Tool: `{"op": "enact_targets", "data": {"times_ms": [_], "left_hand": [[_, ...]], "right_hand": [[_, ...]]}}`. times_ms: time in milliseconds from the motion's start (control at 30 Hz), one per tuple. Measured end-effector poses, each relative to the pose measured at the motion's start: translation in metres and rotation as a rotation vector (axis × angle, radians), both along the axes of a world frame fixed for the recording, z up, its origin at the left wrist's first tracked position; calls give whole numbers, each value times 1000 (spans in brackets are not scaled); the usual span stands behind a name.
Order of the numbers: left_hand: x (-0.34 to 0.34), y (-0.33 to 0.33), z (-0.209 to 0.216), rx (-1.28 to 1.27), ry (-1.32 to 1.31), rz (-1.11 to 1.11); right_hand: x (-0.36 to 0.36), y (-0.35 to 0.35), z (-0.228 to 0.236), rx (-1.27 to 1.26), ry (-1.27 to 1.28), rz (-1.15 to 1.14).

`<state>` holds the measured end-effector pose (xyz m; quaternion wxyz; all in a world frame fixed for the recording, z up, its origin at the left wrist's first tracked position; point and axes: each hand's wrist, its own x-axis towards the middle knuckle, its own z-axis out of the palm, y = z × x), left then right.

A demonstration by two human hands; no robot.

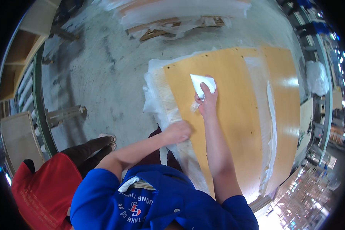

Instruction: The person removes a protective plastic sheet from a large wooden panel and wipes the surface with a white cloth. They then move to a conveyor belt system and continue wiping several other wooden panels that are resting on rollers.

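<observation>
Pressing white cloth (203, 83) flat, right hand (207, 102) outstretched; left hand (177, 132) braced on panel (234, 115) edge.

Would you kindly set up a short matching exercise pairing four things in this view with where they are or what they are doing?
Things:
1. right hand
2. left hand
3. white cloth
4. clear plastic sheet

Places or states:
A. pinched at the fingertips over the panel
B. resting on the wooden panel's left edge
C. bunched under the panel, along its left side
D. stretched forward over the panel, gripping the cloth

Pairs: 1-D, 2-B, 3-A, 4-C
</observation>
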<state>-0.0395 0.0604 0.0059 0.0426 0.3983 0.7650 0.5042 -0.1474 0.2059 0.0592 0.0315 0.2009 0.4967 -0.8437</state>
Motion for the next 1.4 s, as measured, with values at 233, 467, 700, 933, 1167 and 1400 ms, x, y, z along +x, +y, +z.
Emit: {"op": "enact_targets", "data": {"times_ms": [233,467,700,933,1167,1400], "left_hand": [[-40,59,-1,-173,-327,-455],[-42,57,3,-217,-454,-422],[-43,56,11,-212,-668,-410],[-39,59,-3,-174,-484,-479],[-39,56,-1,-153,-549,-441],[-41,61,-3,-208,-281,-491]], "right_hand": [[-51,-47,-9,431,-42,167],[-62,-52,-21,556,-38,255],[-64,-57,-29,697,-25,254],[-62,-59,-36,820,-13,229],[-63,-57,-39,890,86,194],[-80,-22,-50,920,54,26]]}}
